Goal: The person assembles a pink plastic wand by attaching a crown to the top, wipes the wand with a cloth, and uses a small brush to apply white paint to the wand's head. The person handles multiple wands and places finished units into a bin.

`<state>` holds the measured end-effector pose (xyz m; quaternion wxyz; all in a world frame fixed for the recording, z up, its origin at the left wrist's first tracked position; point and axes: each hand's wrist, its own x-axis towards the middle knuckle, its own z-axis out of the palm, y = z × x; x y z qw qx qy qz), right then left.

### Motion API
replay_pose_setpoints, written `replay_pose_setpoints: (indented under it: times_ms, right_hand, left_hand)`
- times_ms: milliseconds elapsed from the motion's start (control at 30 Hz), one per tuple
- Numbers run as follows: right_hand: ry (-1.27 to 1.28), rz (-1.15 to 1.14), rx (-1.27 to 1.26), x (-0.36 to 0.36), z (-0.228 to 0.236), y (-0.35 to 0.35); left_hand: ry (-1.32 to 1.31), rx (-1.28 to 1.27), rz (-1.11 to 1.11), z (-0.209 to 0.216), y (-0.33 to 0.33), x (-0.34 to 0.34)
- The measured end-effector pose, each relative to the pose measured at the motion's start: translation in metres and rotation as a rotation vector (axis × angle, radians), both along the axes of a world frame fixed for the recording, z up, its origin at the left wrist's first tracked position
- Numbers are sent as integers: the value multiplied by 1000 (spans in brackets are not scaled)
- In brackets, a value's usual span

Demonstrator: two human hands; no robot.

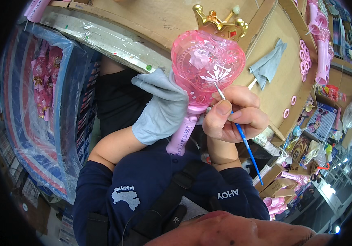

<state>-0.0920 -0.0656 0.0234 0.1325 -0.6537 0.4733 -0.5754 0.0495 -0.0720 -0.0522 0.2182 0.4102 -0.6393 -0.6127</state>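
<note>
A pink toy wand (pixel 180 135) with a clear heart-shaped head stands tilted in front of my chest, a gold crown (pixel 221 23) with a red gem on its top. A grey cloth (pixel 165 100) covers my left hand (pixel 153 117), which grips the wand at the side of the heart; its fingers are hidden. My right hand (pixel 239 115) pinches a thin paintbrush (pixel 247 145) with a blue handle. The brush tip meets a white snowflake pattern (pixel 218 77) on the heart's lower front, and the fingers rest close to the wand's neck.
A blue crate (pixel 67 102) lined with clear plastic holds pink toys at left. On the cardboard-covered worktable (pixel 143 20) lie a grey rag (pixel 269 63) and several pink rings (pixel 305 57). More pink wands (pixel 322 49) line the right edge, above cluttered boxes (pixel 321 121).
</note>
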Motion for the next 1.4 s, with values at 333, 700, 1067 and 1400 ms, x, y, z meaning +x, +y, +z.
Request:
replay_pose_setpoints:
  times_ms: [333,700,1067,1400]
  right_hand:
    - [-18,2,-1,1,-1,0]
    - [-13,5,-20,0,-1,-2]
    - [-33,17,-12,0,-1,-1]
    - [-1,6,-26,0,0,-3]
  left_hand:
    - [-35,-75,-38,6,-2,2]
    - [55,26,-17,3,-1,1]
    - [-63,-19,11,10,-5,-2]
    - [-19,-7,35,16,-6,-3]
